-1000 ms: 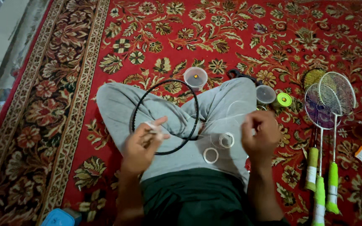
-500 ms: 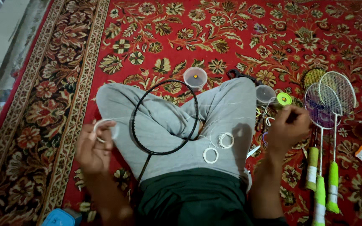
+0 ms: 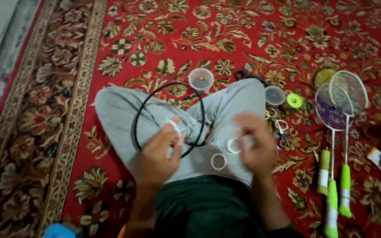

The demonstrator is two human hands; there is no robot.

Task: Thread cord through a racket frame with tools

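I sit cross-legged in grey trousers on a red patterned carpet. A black unstrung racket frame (image 3: 143, 105) lies across my lap. My left hand (image 3: 159, 152) is over the frame's lower part and pinches a coil of white string (image 3: 173, 126). My right hand (image 3: 254, 143) is blurred over my right thigh, fingers curled around white string (image 3: 233, 145). A small white tape ring (image 3: 218, 161) rests on my lap between the hands.
A clear plastic cup (image 3: 200, 79) stands beyond my knees. To the right lie a clear lid (image 3: 274, 95), a yellow-green tape roll (image 3: 294, 101), scissors (image 3: 281, 132) and two strung rackets with green grips (image 3: 345, 128). Grey floor borders the carpet at left.
Both hands were spread wide apart half a second ago and have come back together over my lap. The left hand still carries the white string coil.
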